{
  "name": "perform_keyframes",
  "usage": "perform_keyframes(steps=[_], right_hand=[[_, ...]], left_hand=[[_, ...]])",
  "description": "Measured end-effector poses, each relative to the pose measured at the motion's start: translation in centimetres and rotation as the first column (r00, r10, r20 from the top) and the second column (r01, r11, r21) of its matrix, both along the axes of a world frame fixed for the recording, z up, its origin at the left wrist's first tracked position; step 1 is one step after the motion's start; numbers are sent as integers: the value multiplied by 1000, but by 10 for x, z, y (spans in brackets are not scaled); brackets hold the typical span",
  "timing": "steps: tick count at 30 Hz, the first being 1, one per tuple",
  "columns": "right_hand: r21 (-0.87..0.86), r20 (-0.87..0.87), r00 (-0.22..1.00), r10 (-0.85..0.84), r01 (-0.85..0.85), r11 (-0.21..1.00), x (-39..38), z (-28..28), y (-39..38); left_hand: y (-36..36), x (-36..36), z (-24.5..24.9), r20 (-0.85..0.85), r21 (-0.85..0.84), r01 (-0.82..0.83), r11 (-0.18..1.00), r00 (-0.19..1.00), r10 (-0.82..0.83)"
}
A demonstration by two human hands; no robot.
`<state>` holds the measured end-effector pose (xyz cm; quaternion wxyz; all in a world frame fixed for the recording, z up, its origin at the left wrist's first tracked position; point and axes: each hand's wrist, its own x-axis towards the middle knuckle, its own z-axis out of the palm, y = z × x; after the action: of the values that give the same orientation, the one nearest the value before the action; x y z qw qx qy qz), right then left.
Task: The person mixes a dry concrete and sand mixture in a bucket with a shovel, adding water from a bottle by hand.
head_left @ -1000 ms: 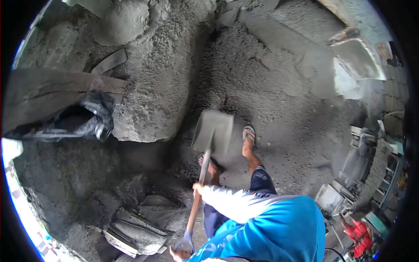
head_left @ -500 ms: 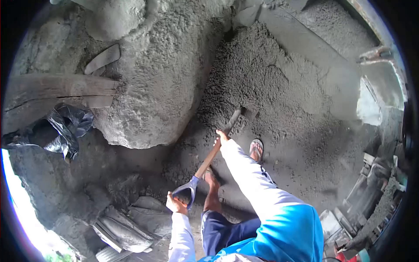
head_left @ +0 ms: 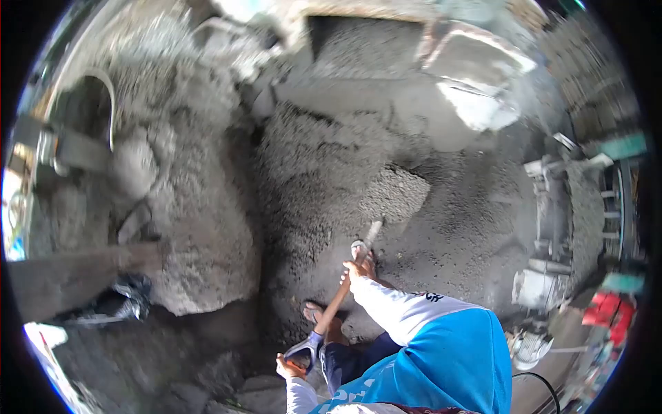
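Grips clenched on the shovel, left hand at handle, right hand on shaft; blade loaded, far heap seemingly mostly unmoved.

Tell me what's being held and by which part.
A shovel: the left hand grips its D-handle at the end, the right hand grips the wooden shaft partway along.

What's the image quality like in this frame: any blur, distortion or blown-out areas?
Head view: heavy fisheye bending with black corners; motion blur smears the top and right edges; daylight blows out the lower-left rim; the wooden-shafted, blue-gripped shovel at centre is only slightly soft.
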<state>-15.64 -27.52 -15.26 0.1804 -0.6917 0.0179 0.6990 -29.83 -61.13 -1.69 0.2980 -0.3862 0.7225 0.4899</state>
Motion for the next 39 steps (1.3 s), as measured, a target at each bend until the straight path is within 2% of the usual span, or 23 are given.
perform_keyframes(steps=[3, 4, 5, 7, 8, 9, 10, 11, 12, 14, 16, 17, 18, 19, 20, 21, 22, 23, 24, 26, 30, 34, 39], right_hand=[[79, 36, 984, -176, 173, 982, 64, 15, 26], [94, -105, 964, -246, 256, 962, 91, 9, 40], [105, 55, 952, -300, 293, 950, 105, 88, 67], [205, 113, 924, -364, 337, 919, 151, 114, 104], [297, 50, 897, -439, 407, 864, 172, 140, 125], [382, -15, 863, -505, 472, 795, 197, 170, 147], [440, -95, 840, -534, 516, 734, 224, 192, 171], [494, -173, 818, -548, 554, 670, 249, 215, 197], [544, -253, 797, -549, 586, 600, 269, 265, 221], [640, -463, 758, -459, 644, 419, 319, 329, 267], [579, -556, 641, -529, 755, 306, 364, 403, 306], [612, -646, 630, -431, 765, 201, 398, 415, 328], [669, -609, 657, -445, 727, 156, 418, 454, 333], [674, -633, 650, -421, 730, 114, 447, 475, 338], [731, -579, 638, -507, 682, 23, 477, 483, 346], [695, -629, 558, -542, 716, -69, 489, 511, 330], [661, -701, 535, -473, 735, -149, 524, 500, 328], [692, -704, 557, -441, 680, -244, 534, 505, 308], [689, -700, 536, -472, 680, -250, 549, 501, 292], [752, -615, 568, -547, 631, -190, 559, 490, 255], [782, -455, 589, -668, 623, 16, 563, 428, 219], [759, -531, 663, -527, 649, 52, 472, 419, 165], [702, -515, 720, -465, 665, 254, 337, 376, 105]], left_hand=[[55, 4, 18, 56, 119, 143, 983, 987, -150], [77, 6, 19, 59, 146, 212, 966, 973, -222], [91, 7, 5, 89, 175, 277, 945, 951, -295], [159, 20, 28, 173, 251, 337, 908, 907, -384], [187, 27, 27, 88, 334, 419, 844, 878, -470], [228, 37, 58, 147, 372, 458, 807, 830, -539], [272, 50, 90, 0, 403, 571, 715, 782, -624], [310, 58, 109, -43, 458, 602, 654, 750, -661], [351, 71, 146, -178, 512, 676, 529, 687, -705], [422, 103, 228, -425, 529, 783, 328, 579, -696], [482, 129, 275, -687, 559, 829, -15, 452, -569], [503, 154, 320, -782, 505, 855, -120, 394, -484], [526, 173, 339, -808, 517, 834, -194, 400, -433], [534, 194, 364, -939, 275, 921, -277, 195, -283], [549, 214, 369, -1000, 22, 946, -323, 15, -24], [547, 237, 410, -961, -229, 895, -383, -144, 238], [551, 255, 415, -877, -379, 819, -431, -169, 449], [545, 269, 431, -729, -575, 730, -369, -253, 636], [535, 276, 434, -638, -727, 573, -378, -359, 681], [518, 293, 413, -518, -851, 357, -384, -456, 724], [500, 297, 306, -421, -898, 161, -410, -584, 694], [455, 219, 240, -452, -848, 121, -517, -675, 584], [376, 70, 188, -550, -670, 101, -736, -733, 400]])
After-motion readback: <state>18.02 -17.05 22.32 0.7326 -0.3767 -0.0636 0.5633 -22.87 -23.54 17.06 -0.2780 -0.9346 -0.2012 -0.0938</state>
